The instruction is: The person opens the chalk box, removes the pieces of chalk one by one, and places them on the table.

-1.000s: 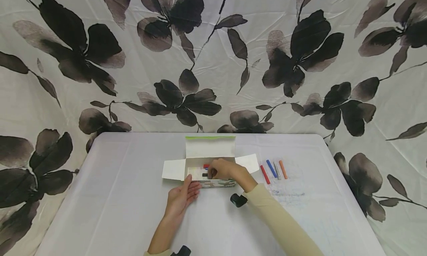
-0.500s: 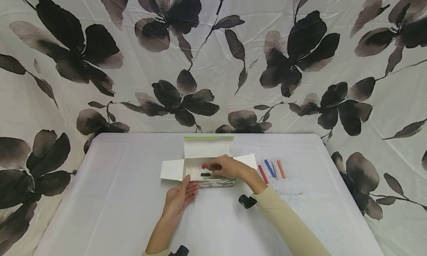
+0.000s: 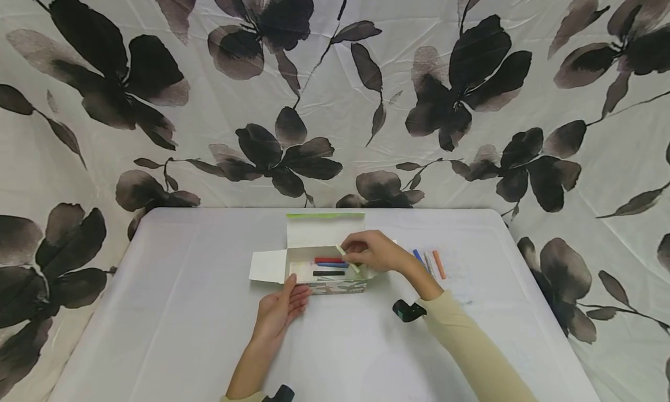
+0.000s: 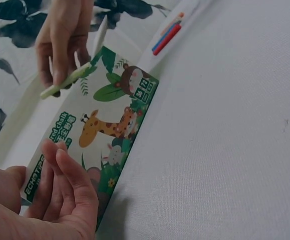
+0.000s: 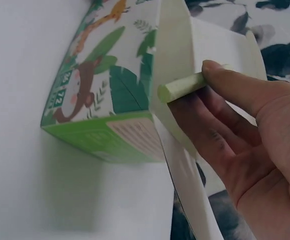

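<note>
An open cardboard box [image 3: 335, 288] with animal pictures lies on the white table; red [image 3: 328, 260], blue [image 3: 332, 265] and black [image 3: 328, 273] sticks show inside. Between thumb and fingers my right hand [image 3: 374, 251] pinches a pale green chalk stick [image 5: 182, 87] over the box's right end. Fingers of my left hand [image 3: 277, 315] are extended against the front left of the box, thumb at its rim. In the left wrist view, the left hand [image 4: 59, 200] touches the printed side.
Right of the box, blue [image 3: 417, 255], silver [image 3: 429, 264] and orange [image 3: 439, 264] sticks lie on the table [image 3: 199, 309]; a red one [image 4: 167, 40] shows in the left wrist view. The box's left flap [image 3: 268, 266] and back lid [image 3: 325, 230] stand open.
My right hand has lifted and moved right from inside the box, with the pale green stick now visible in its fingers. The left hand stays at the box.
</note>
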{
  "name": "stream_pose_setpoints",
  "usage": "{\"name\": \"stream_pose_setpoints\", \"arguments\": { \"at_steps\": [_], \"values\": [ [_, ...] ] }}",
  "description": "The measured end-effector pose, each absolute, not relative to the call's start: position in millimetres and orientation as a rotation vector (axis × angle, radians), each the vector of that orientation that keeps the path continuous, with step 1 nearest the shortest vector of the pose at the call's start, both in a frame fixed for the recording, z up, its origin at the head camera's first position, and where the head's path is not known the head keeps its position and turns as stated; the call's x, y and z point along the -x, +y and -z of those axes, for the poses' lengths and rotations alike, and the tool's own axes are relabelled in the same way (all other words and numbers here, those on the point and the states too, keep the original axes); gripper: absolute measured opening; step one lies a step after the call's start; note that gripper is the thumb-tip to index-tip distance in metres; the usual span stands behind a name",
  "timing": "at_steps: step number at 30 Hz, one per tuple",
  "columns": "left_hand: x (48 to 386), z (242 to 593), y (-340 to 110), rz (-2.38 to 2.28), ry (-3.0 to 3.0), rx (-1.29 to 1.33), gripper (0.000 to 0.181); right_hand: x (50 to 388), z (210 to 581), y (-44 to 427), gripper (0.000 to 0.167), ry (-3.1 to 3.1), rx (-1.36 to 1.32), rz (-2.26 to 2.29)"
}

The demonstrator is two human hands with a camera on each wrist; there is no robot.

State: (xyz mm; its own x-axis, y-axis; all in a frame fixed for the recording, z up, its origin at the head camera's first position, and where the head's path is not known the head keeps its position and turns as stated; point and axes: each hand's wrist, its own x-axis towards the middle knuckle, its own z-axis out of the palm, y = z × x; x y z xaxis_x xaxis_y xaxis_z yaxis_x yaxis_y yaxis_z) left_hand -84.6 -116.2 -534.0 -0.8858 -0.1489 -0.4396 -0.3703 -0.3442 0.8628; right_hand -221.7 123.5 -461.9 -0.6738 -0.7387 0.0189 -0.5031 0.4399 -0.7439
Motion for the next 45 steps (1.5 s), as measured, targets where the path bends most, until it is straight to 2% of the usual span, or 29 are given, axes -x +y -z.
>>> {"name": "stream_pose_setpoints", "arguments": {
  "at_steps": [7, 25, 45],
  "values": [
    [84.9, 534.8, -116.2, -2.364, 1.714, 0.683, 0.063, 224.1, 454.4, 145.6, 0.023, 2.396, 0.889, 1.195],
    [84.1, 534.9, -116.5, -2.349, 1.732, 0.680, 0.066, 220.3, 443.5, 209.6, 0.042, 2.199, 0.528, 1.524],
    [85.3, 535.1, -116.5, -2.344, 1.727, 0.690, 0.065, 217.0, 470.3, 268.4, 0.048, 2.302, 0.308, 1.589]
  ]
}}
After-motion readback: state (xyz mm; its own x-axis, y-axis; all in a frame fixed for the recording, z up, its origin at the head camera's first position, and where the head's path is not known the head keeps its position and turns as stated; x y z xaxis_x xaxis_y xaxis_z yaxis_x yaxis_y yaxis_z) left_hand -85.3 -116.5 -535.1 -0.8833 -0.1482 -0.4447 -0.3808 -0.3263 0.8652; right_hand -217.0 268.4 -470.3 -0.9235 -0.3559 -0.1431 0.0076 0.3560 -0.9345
